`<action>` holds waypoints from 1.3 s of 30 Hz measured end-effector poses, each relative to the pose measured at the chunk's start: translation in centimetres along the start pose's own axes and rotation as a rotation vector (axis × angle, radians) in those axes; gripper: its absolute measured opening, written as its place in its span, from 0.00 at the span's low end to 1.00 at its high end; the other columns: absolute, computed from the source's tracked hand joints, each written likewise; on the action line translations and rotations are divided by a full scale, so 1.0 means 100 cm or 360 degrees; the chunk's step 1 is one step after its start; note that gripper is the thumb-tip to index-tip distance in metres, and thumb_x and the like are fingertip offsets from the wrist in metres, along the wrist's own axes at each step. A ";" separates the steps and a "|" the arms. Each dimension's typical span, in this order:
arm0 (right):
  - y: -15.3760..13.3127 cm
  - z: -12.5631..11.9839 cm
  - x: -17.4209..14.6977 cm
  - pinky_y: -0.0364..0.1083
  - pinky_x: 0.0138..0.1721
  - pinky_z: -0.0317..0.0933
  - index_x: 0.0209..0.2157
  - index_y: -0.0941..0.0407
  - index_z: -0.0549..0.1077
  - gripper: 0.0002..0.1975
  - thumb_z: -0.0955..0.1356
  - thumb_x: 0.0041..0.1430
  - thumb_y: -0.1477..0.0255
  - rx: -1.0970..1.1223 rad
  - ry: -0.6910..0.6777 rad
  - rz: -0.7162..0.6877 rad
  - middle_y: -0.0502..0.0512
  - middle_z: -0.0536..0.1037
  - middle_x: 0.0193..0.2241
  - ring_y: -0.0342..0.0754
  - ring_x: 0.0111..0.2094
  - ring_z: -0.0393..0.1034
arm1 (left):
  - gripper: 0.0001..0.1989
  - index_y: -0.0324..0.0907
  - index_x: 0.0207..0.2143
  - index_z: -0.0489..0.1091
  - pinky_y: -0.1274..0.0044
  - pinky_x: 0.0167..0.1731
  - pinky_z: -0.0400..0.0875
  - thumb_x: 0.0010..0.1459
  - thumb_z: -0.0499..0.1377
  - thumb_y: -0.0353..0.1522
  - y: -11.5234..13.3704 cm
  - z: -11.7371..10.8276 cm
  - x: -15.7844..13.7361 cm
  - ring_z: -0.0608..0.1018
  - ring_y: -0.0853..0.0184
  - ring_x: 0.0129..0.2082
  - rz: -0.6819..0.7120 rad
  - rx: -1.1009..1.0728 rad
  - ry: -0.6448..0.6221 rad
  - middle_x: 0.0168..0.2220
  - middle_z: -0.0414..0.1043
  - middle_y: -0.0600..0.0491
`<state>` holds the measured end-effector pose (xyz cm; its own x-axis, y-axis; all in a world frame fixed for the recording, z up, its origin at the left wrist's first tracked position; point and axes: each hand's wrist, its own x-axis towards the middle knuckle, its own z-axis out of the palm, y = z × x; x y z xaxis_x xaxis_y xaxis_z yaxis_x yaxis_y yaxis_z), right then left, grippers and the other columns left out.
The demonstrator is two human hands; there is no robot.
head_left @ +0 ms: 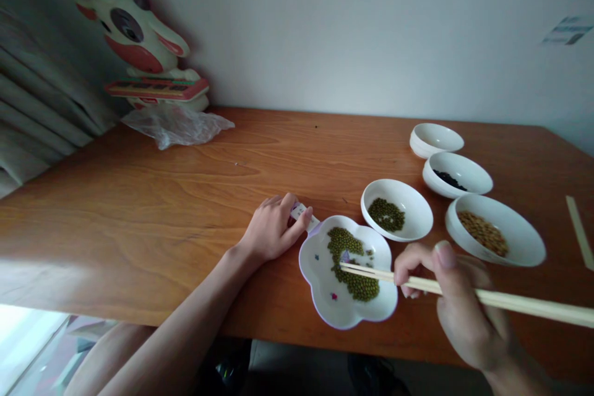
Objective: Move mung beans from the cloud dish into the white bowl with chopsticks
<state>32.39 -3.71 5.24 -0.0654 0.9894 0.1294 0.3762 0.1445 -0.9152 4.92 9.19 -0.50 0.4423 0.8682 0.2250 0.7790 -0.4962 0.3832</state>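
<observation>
A white flower-shaped dish (pixel 319 284) with a lilac rim lies near the table's front edge, with mung beans (pixel 364 288) spread inside. My left hand (pixel 273 226) grips the dish's short handle (pixel 306 216) between thumb and fingers. In my right hand (pixel 464 303) is a pair of pale wooden chopsticks (pixel 524 303), whose tips reach among the beans. Whether a bean is pinched between the tips, I cannot tell. Just behind the dish, a round white bowl (pixel 415 213) holds more mung beans (pixel 386 215).
Right of it stand a bowl (pixel 529 241) of light-brown beans, a bowl (pixel 477 179) of black beans and another white bowl (pixel 436 139). A pale strip (pixel 579 232) lies at far right. A cow toy (pixel 148 43) and a clear plastic bag (pixel 179 127) occupy the back left.
</observation>
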 end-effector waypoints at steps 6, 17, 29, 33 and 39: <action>0.002 0.003 -0.001 0.45 0.28 0.62 0.28 0.54 0.74 0.29 0.53 0.75 0.57 -0.0054 -0.0127 -0.0113 0.52 0.74 0.23 0.46 0.27 0.70 | 0.20 0.44 0.33 0.61 0.72 0.32 0.63 0.72 0.47 0.48 0.002 -0.001 0.000 0.74 0.62 0.29 0.0011 0.0010 0.0021 0.29 0.71 0.51; 0.001 0.000 0.003 0.47 0.30 0.62 0.27 0.54 0.74 0.28 0.55 0.75 0.57 -0.0054 -0.0088 -0.0036 0.52 0.74 0.23 0.48 0.27 0.71 | 0.20 0.44 0.33 0.62 0.72 0.32 0.66 0.71 0.48 0.48 0.002 -0.001 0.001 0.75 0.62 0.30 0.0004 0.0036 0.0032 0.29 0.72 0.50; 0.007 -0.003 0.011 0.49 0.29 0.57 0.25 0.53 0.71 0.40 0.43 0.70 0.45 -0.0011 -0.0122 0.0038 0.52 0.72 0.21 0.49 0.25 0.68 | 0.20 0.44 0.32 0.61 0.72 0.31 0.64 0.71 0.48 0.47 0.003 -0.001 0.000 0.74 0.63 0.29 0.0015 0.0019 0.0044 0.29 0.71 0.51; 0.007 0.003 0.012 0.47 0.27 0.57 0.25 0.54 0.70 0.39 0.45 0.71 0.46 0.0023 -0.0116 0.0031 0.52 0.71 0.19 0.48 0.24 0.67 | 0.20 0.44 0.32 0.61 0.72 0.31 0.64 0.71 0.48 0.48 0.002 0.000 0.000 0.74 0.62 0.29 0.0009 0.0035 0.0036 0.28 0.71 0.51; 0.007 0.008 0.013 0.46 0.25 0.57 0.24 0.54 0.71 0.39 0.46 0.72 0.47 0.0012 -0.0073 -0.0023 0.52 0.70 0.18 0.46 0.22 0.66 | 0.20 0.44 0.33 0.62 0.72 0.32 0.66 0.71 0.47 0.48 0.002 -0.001 0.000 0.75 0.62 0.29 0.0001 0.0028 0.0030 0.29 0.72 0.50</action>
<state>31.87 -2.35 4.44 -0.1129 0.9857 0.1254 0.3682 0.1588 -0.9161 5.02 9.12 -0.38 0.4342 0.8676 0.2423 0.7866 -0.4963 0.3674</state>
